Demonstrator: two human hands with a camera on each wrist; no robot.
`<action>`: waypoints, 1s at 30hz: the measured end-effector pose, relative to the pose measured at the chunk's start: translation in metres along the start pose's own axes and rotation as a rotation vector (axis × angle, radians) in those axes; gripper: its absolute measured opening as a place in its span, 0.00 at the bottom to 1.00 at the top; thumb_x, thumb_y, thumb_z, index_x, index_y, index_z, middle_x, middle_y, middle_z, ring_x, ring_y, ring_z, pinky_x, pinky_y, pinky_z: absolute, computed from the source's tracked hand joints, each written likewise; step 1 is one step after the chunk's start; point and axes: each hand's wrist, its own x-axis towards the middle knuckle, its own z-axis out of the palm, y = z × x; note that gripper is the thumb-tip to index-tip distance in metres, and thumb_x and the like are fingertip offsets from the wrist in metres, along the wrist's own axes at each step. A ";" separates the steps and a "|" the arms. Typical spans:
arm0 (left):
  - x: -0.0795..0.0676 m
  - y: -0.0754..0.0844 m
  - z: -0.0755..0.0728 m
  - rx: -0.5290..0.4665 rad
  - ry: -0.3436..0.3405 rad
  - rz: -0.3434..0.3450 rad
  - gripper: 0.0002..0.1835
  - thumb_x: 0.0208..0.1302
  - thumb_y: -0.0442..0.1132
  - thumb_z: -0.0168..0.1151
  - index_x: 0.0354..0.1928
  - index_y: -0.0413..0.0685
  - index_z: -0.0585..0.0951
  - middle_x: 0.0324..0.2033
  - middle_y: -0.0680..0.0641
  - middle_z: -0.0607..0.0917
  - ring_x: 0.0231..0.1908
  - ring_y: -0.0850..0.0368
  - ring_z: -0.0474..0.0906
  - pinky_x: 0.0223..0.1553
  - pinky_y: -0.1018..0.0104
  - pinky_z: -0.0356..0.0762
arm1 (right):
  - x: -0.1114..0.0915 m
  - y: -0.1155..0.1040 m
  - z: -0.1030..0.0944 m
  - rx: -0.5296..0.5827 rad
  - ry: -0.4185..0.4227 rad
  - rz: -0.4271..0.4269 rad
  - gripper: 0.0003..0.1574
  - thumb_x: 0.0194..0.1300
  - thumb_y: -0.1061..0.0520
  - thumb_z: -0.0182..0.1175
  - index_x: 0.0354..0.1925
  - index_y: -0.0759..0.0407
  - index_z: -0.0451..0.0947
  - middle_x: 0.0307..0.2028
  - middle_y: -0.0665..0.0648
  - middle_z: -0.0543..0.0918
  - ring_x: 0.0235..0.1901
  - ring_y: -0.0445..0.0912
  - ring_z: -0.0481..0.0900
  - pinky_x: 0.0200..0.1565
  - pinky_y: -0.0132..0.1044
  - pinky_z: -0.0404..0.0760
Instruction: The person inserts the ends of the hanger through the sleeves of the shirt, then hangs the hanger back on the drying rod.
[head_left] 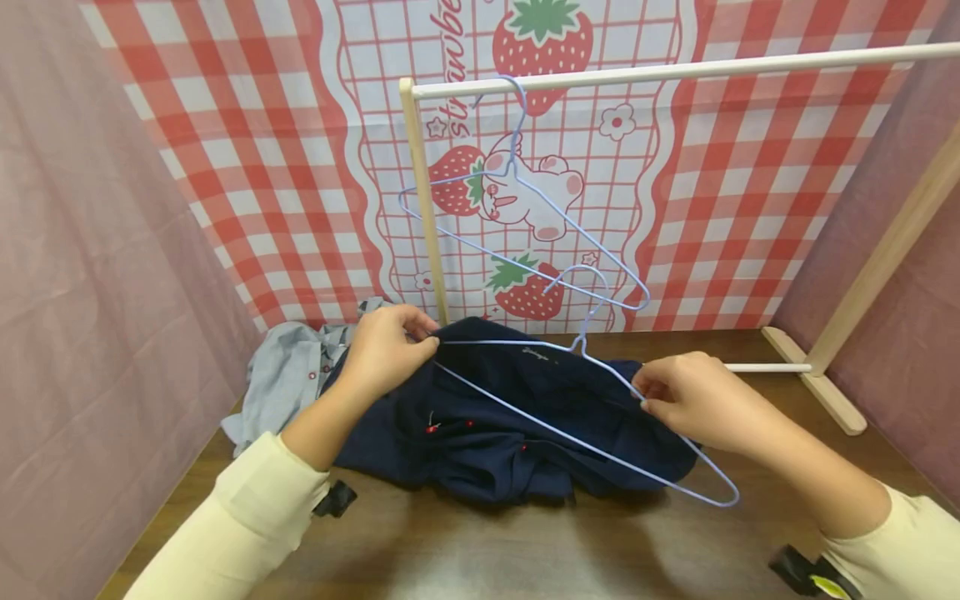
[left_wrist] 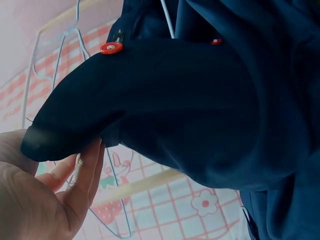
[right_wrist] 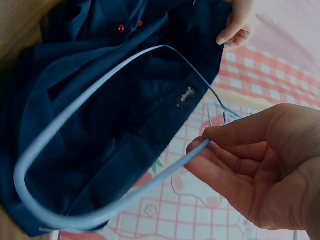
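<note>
In the head view a navy shirt [head_left: 480, 458] with small red buttons lies bunched on the table, its collar side raised. My left hand [head_left: 393, 346] pinches the shirt's edge; the left wrist view shows the dark cloth [left_wrist: 150, 100] between thumb and fingers. A light blue wire hanger [head_left: 555, 429] slants across the shirt, its left end reaching inside the cloth near my left hand. My right hand [head_left: 697, 400] pinches the hanger's right shoulder between thumb and fingers. In the right wrist view the hanger's rounded end [right_wrist: 25, 180] stands outside the collar, near a small label [right_wrist: 187, 95].
A second blue hanger [head_left: 573, 221] hangs from the white rail [head_left: 675, 73] of a wooden-legged rack. A grey-blue garment [head_left: 285, 375] lies at the left behind the navy shirt. Behind stands a red checked cloth [head_left: 247, 167] with strawberries; pink curtains flank both sides.
</note>
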 end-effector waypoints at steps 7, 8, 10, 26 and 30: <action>-0.009 0.008 0.006 0.019 0.073 0.079 0.05 0.56 0.36 0.69 0.34 0.45 0.85 0.27 0.51 0.85 0.27 0.57 0.80 0.34 0.58 0.78 | 0.017 -0.009 0.009 0.153 -0.095 0.045 0.04 0.56 0.67 0.66 0.31 0.61 0.81 0.19 0.44 0.76 0.15 0.36 0.72 0.20 0.32 0.74; -0.010 0.009 0.008 0.035 0.088 0.103 0.04 0.55 0.36 0.70 0.34 0.45 0.85 0.26 0.51 0.85 0.27 0.57 0.80 0.33 0.58 0.78 | 0.019 -0.010 0.010 0.168 -0.106 0.049 0.04 0.57 0.67 0.65 0.32 0.61 0.80 0.19 0.44 0.76 0.13 0.36 0.71 0.20 0.32 0.74; -0.015 0.013 0.012 0.080 0.112 0.154 0.04 0.54 0.35 0.70 0.33 0.45 0.85 0.26 0.50 0.85 0.27 0.57 0.80 0.32 0.59 0.78 | 0.024 -0.012 0.012 0.187 -0.127 0.050 0.03 0.58 0.68 0.64 0.32 0.63 0.80 0.18 0.45 0.76 0.12 0.36 0.71 0.20 0.32 0.75; -0.044 0.031 0.048 0.233 0.198 0.456 0.07 0.53 0.32 0.72 0.34 0.44 0.82 0.29 0.48 0.82 0.26 0.54 0.81 0.27 0.61 0.81 | 0.049 -0.025 0.019 0.095 -0.056 0.000 0.04 0.55 0.67 0.66 0.29 0.60 0.80 0.19 0.45 0.76 0.22 0.39 0.72 0.28 0.37 0.74; -0.047 0.034 0.056 0.200 0.208 0.497 0.07 0.53 0.31 0.71 0.34 0.44 0.82 0.29 0.48 0.81 0.27 0.54 0.81 0.28 0.61 0.80 | 0.050 -0.028 0.021 0.095 -0.036 0.008 0.05 0.54 0.67 0.65 0.28 0.59 0.80 0.19 0.45 0.76 0.22 0.39 0.71 0.28 0.37 0.73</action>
